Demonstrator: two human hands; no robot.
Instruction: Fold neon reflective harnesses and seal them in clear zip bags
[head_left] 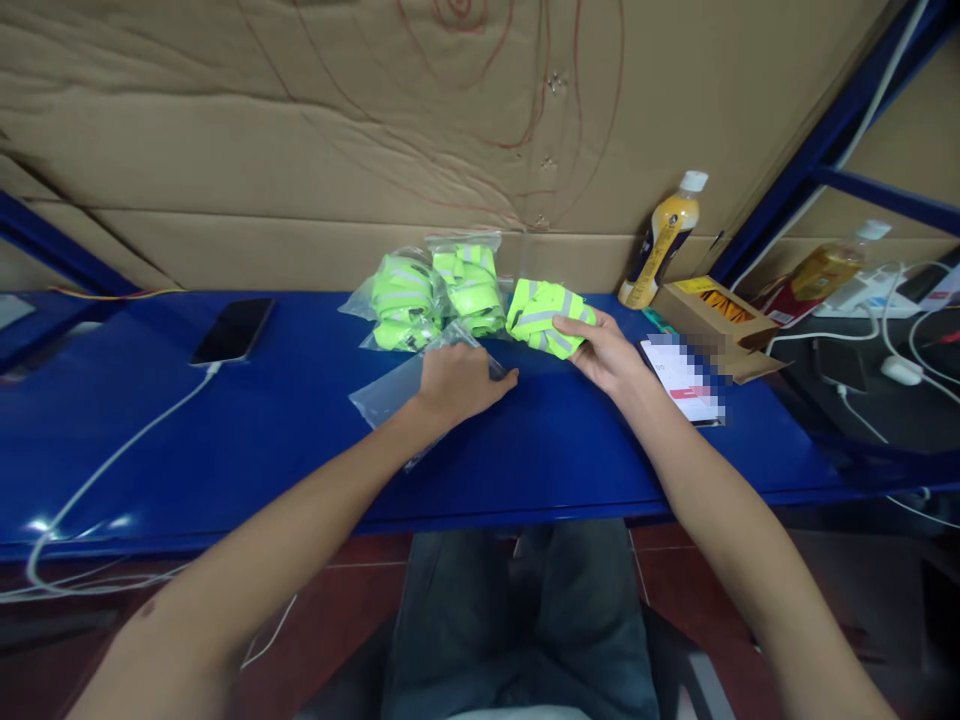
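Observation:
My right hand [601, 352] grips a folded neon yellow bundle of reflective straps [551, 318] with silver bands, held just above the blue table. In my left hand [459, 384] is a clear zip plastic bag [388, 388]; the fingers are curled over it and the thumb points right. The bag looks flat, and part of it lies beneath that hand. Behind the left hand sit two more neon bundles in clear bags, a left bagged bundle [405, 298] and a right bagged bundle [472, 285], close against each other.
On the blue table [225, 440], a phone [232, 332] with a white cable lies at left. At right stand a yellow drink bottle [664, 240], an open cardboard box [712, 315] and a partly blurred white phone-like item [679, 380]. A cardboard wall [300, 180] rises behind.

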